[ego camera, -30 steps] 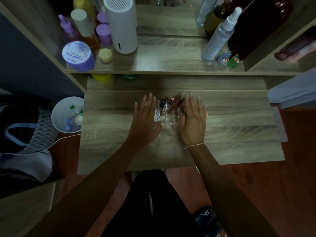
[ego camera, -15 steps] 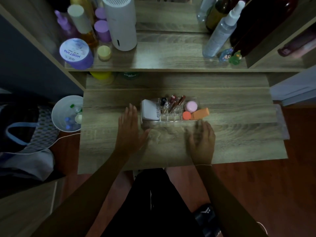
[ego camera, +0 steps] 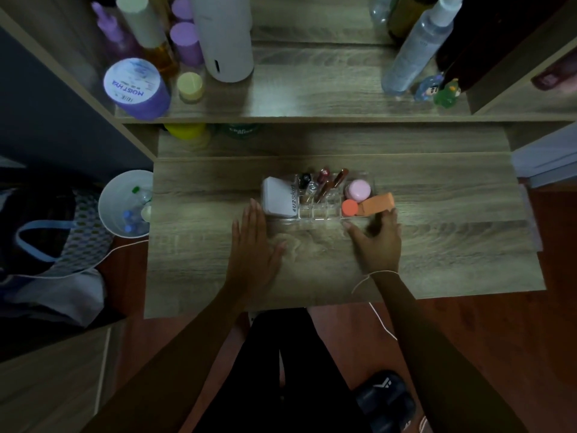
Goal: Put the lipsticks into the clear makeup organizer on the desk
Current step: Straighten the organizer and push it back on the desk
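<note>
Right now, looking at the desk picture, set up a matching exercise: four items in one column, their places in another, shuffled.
Items:
1. white box
2. lipsticks
3. pink round case
4. purple jar

Places:
A. upper shelf, left side
B. organizer's left end
C. organizer's right section
D. organizer's middle slots

Pairs: 1-B, 2-D, 3-C, 4-A

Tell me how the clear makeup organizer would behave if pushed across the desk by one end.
The clear plastic makeup organizer looks rigid, so it should slide as one piece. It is long and narrow, so a push at one end would probably pivot it. The slim lipsticks lean loosely in their slots and may rattle; the orange wedge sponge overhangs the right end and might fall off.
</note>
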